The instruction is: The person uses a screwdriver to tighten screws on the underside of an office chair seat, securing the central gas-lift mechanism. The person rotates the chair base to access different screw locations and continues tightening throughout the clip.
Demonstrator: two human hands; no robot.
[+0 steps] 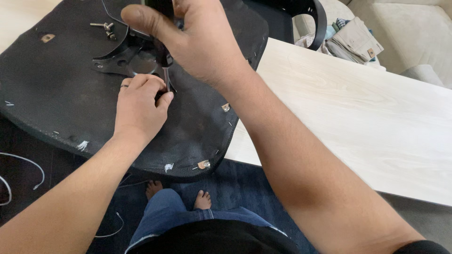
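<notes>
A pale wooden counter (358, 108) is seen at the right, and an upturned black seat base (42, 89) is propped over its near corner (partly overhanging the dark blue carpet (240, 188)), where white cables (28, 162) are strewn.

Both forearms reach forward, bare. The right hand (200, 40) is raised highest, fingers curled in a closed grip, thumb pointing left. Below it, the left hand (141, 106) is knuckles up, fingertips pinched together, a ring on 1 finger.
</notes>
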